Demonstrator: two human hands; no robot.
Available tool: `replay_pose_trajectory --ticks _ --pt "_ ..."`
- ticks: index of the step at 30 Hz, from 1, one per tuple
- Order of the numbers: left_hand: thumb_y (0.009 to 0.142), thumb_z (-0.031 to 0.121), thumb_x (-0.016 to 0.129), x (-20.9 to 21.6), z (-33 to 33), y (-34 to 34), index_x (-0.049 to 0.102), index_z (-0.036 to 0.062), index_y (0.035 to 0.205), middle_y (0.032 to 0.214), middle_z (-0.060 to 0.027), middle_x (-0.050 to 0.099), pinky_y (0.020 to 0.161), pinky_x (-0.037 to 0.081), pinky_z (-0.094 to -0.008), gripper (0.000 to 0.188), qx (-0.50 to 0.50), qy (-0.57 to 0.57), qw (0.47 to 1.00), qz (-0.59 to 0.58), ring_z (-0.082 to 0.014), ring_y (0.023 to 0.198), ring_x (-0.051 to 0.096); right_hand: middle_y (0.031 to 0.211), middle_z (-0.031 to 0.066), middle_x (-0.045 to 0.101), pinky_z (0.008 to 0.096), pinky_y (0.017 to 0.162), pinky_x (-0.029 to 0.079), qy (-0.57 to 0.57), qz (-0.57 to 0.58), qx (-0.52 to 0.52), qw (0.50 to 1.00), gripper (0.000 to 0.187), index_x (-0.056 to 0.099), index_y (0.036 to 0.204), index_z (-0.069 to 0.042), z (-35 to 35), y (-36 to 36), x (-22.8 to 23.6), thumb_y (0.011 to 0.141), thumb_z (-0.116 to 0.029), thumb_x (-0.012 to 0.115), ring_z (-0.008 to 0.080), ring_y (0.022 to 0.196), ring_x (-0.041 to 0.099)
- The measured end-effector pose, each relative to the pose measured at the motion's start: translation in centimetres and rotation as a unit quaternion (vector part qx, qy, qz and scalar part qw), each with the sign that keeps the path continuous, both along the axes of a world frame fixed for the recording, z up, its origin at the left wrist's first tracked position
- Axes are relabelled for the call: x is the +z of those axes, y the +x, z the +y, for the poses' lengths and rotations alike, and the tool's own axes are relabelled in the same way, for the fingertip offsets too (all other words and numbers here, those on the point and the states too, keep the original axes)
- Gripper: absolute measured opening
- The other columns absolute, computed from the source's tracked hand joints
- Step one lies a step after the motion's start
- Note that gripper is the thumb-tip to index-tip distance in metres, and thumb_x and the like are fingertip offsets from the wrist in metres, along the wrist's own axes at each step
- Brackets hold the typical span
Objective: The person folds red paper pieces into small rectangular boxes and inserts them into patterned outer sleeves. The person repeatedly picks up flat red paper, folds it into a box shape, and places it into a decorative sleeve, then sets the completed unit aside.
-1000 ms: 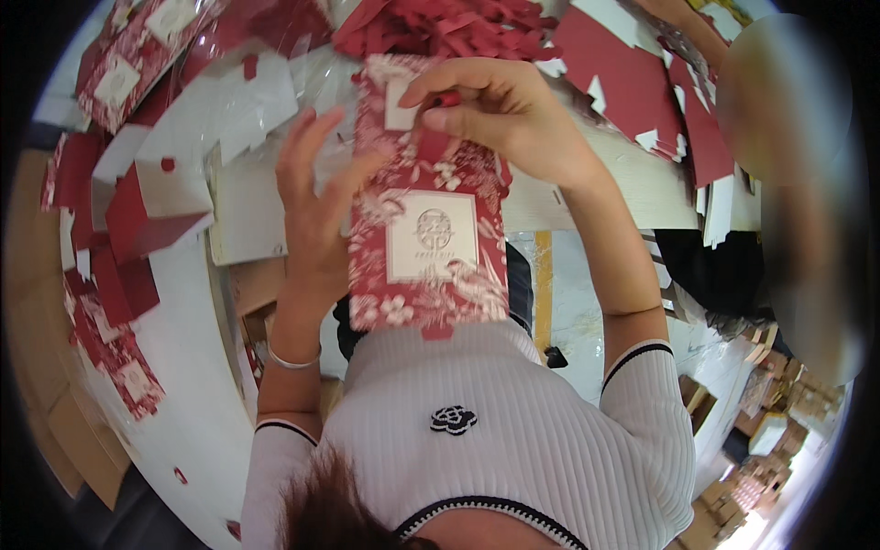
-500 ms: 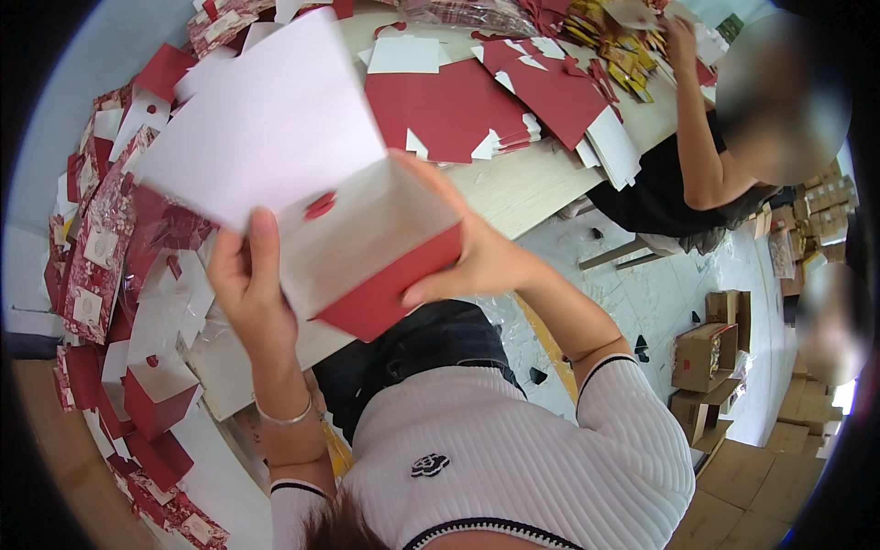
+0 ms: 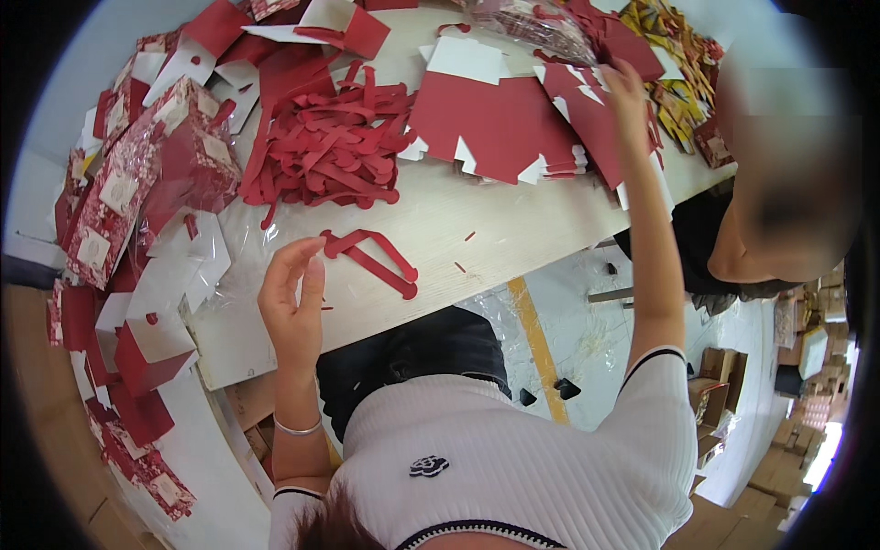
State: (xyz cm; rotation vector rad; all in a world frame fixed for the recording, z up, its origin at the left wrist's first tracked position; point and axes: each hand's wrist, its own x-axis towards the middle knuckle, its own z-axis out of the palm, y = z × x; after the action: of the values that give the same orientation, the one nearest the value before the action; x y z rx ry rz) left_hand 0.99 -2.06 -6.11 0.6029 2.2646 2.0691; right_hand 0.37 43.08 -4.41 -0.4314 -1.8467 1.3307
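Note:
My left hand (image 3: 293,298) is raised over the table's near edge, its fingers loosely curved and apart with nothing in them. Just past its fingertips lie a few loose red strap handles (image 3: 390,266). My right arm stretches far forward, and my right hand (image 3: 626,96) is at a stack of flat red-and-white box blanks (image 3: 587,110), fingers extended over them. Left of that stack lies another pile of red blanks (image 3: 490,124). A folded red box (image 3: 367,35) with a white inside lies at the far side of the table.
A heap of red strap handles (image 3: 335,137) covers the table's middle left. Finished patterned boxes (image 3: 115,197) and open red boxes (image 3: 151,357) crowd the left side. Yellow packets (image 3: 674,101) lie at the far right, near a seated person (image 3: 733,229).
The open red box has left both hands and a red box now lies at the far side. My right hand has reached forward to the blanks; my left has lowered slightly, exposing the straps.

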Motion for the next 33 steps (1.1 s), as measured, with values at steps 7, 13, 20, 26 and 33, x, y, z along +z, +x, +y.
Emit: replay_pose_trajectory --ticks 7,13,20,26,33 --pt "0.08 0.007 0.058 0.1 -1.4 -0.2 0.059 -0.0001 0.091 0.092 -0.0088 0.059 0.081 0.041 -0.027 0.014 0.029 -0.063 0.992 0.109 -0.0171 0.088 0.055 0.125 0.02 0.043 0.0426 0.1 0.027 0.528 -0.226 0.147 0.806 0.063 0.042 0.123 -0.006 -14.7 -0.6 -2.0 0.073 -0.04 0.061 0.033 0.119 0.037" --pt "0.08 0.01 0.06 1.0 -1.5 -2.2 0.059 -0.0006 0.092 0.089 -0.0067 0.06 0.077 0.043 -0.0266 0.016 0.005 -0.024 0.999 0.02 -0.015 0.085 0.055 0.109 0.0175 0.056 0.0349 0.087 0.041 0.43 -0.265 0.153 0.85 0.038 0.056 0.104 0.0 -12.9 1.2 -0.3 0.077 -0.028 0.057 0.0294 0.104 0.052" --pt "0.089 0.043 0.04 2.0 2.6 -1.8 0.041 0.0027 0.123 0.113 -0.0162 0.052 0.086 0.043 -0.0343 0.053 -0.242 0.122 0.945 -0.181 -0.0238 0.1 0.054 0.095 0.0152 0.061 0.0342 0.076 0.049 0.572 -0.042 0.002 0.819 0.016 0.058 0.09 0.002 -15.1 2.8 1.8 0.077 -0.007 0.054 0.031 0.091 0.059" --pt "0.089 0.04 0.042 2.8 0.7 -1.9 0.032 -0.0003 0.127 0.119 -0.0126 0.048 0.09 0.04 -0.0356 0.057 -0.312 0.372 0.822 -0.298 -0.0229 0.107 0.049 0.094 0.0192 0.059 0.0406 0.084 0.048 0.633 0.157 0.178 0.737 0.021 0.057 0.087 0.005 -24.4 6.7 3.1 0.072 -0.01 0.057 0.0344 0.093 0.058" --pt "0.081 0.009 0.05 3.8 -2.8 0.2 0.044 -0.0025 0.118 0.108 -0.0102 0.054 0.081 0.043 -0.0278 0.039 -0.147 0.165 0.913 -0.342 -0.0174 0.096 0.054 0.101 0.0162 0.054 0.0383 0.079 0.042 0.389 0.081 0.366 0.842 0.027 0.057 0.093 0.001 -27.3 6.0 4.3 0.075 -0.018 0.06 0.0298 0.093 0.052"
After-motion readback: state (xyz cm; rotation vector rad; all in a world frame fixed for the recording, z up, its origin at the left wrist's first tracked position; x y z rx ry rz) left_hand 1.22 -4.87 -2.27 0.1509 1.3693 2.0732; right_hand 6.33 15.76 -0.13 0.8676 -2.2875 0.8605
